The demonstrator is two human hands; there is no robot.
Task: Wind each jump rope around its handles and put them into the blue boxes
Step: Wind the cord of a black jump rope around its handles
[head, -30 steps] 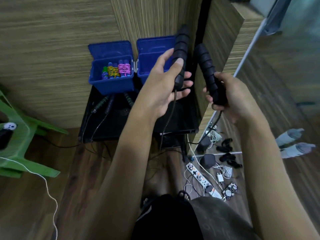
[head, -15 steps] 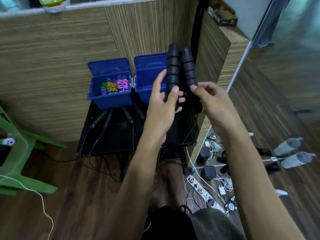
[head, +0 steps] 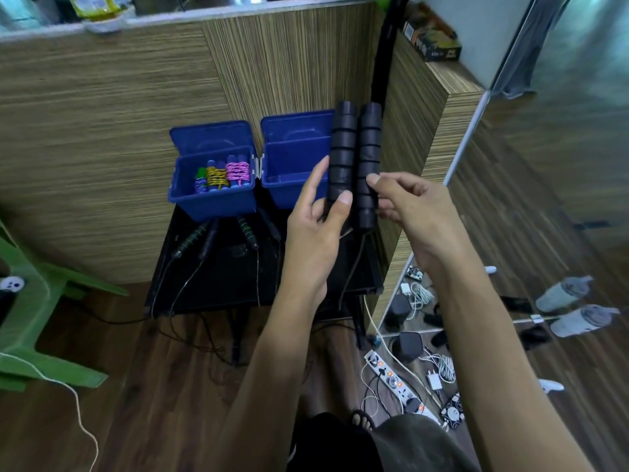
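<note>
- Broadly, a wood-grain panelled wall fills the back of the scene, with a dark wooden plank floor below it.
- Part of a green plastic chair shows at the left edge, with a thin white cord trailing across the floor near it.
- Against the wall stands a low black table.
- Two open blue plastic boxes sit side by side at the back of the table, lids tipped up against the wall. The left blue box holds wound ropes in green, yellow and pink; the right blue box shows only its bare inside.
- Unwound jump ropes with dark and green-striped handles lie on the table in front of the left box, their thin cords hanging over the front edge.
- Raised in front of the right box are two black ribbed foam handles of one jump rope, upright and touching side by side; a thin dark cord drops from their lower ends.
- The left hand grips the left handle, thumb across its front and fingers behind.
- The right hand pinches the right handle low down, thumb tip on its front, fingers curled.
- On the floor at the right lie a white power strip, chargers and tangled cables.
</note>
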